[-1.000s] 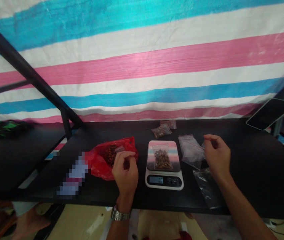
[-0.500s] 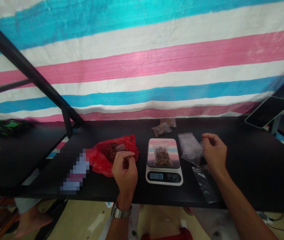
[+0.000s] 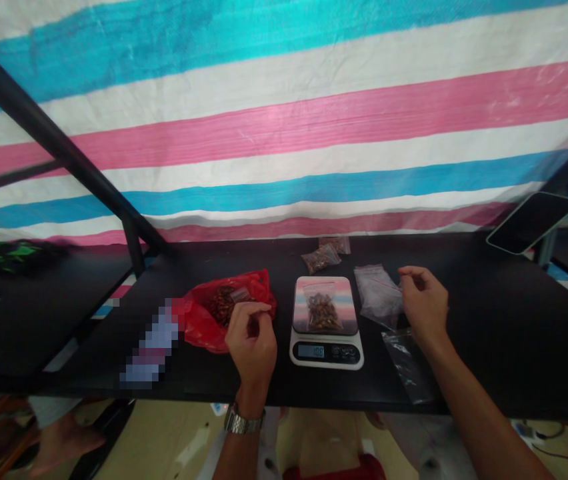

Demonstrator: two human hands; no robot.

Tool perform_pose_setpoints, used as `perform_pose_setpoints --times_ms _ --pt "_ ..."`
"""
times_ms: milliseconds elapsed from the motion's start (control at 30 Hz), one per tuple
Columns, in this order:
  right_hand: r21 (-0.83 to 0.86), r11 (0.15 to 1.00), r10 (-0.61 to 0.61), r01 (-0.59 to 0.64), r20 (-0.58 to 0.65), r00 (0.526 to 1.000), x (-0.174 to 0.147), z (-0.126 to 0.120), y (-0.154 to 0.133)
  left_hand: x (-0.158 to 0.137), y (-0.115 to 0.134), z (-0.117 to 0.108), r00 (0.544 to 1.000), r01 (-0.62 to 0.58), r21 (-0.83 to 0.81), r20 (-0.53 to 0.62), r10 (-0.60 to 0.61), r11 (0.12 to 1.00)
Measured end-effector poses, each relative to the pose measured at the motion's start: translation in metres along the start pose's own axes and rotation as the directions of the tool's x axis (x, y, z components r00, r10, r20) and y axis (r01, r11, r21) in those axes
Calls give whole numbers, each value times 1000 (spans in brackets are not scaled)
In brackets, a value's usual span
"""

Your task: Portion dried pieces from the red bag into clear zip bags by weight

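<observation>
Reading of about 10.8 shown on the scale, hands held to either side

On the dark display (image 3: 311, 352) of the white, square-topped digital scale (image 3: 351, 313), what looks like 10.8 is now shown, where 0.0 was shown a second ago; the last digit is slightly blurred. The clear plastic zip bag of small brown pieces (image 3: 324, 310) is carried on the mirror-like platform, as in the earlier frames. The hands are held in nearly the same places.

The filled bag is touched by neither hand; it lies between them, apart from the fingers of both. The left hand (image 3: 253, 340), with a silver metal wristwatch (image 3: 244, 420) worn below it, is held over the near right edge of the crumpled red plastic bag (image 3: 204, 337). Its fingers are curled, the thumb close to the index finger; whether anything is pinched cannot be told. The right hand (image 3: 425, 303) is held just beside the flat stack of clear plastic bags (image 3: 378, 297), its fingers curled in towards the thumb; whether a bag is gripped cannot be told. Two small filled bags (image 3: 321, 259) are seen behind the scale on the black bench (image 3: 504, 333).
</observation>
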State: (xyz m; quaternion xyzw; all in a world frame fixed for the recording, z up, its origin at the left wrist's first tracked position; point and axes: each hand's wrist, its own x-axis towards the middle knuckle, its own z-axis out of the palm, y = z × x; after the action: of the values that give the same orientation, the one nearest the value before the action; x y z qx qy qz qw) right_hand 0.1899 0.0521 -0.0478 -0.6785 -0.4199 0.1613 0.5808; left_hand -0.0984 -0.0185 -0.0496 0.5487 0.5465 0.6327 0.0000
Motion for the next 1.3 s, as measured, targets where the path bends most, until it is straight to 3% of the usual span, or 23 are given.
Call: perform_pose_setpoints --times_ms 433,533,700,967,1167,1233,1300 --pt "-55 998 17 -14 65 998 -3 3 1 -1 3 3 1000 1 -6 19 -1 1000" --pt "-83 994 -63 71 95 993 -6 4 1 0 4 3 1000 -9 -10 12 9 1000" --pt "-83 937 -301 339 300 905 -19 17 -16 2 5 3 1000 5 -12 4 -5 1000" --pt "-205 880 -298 429 465 833 -45 49 -43 1 11 4 1000 3 -11 24 -2 1000" --pt "-154 934 -208 323 501 840 -47 51 -50 -1 9 5 999 28 -67 47 -25 997" --pt "-43 971 -170 234 562 809 -48 47 -60 -5 8 6 994 96 -77 68 -91 992" --pt "93 986 -164 137 641 750 -52 42 -75 -8 9 7 982 175 -82 83 -168 981"
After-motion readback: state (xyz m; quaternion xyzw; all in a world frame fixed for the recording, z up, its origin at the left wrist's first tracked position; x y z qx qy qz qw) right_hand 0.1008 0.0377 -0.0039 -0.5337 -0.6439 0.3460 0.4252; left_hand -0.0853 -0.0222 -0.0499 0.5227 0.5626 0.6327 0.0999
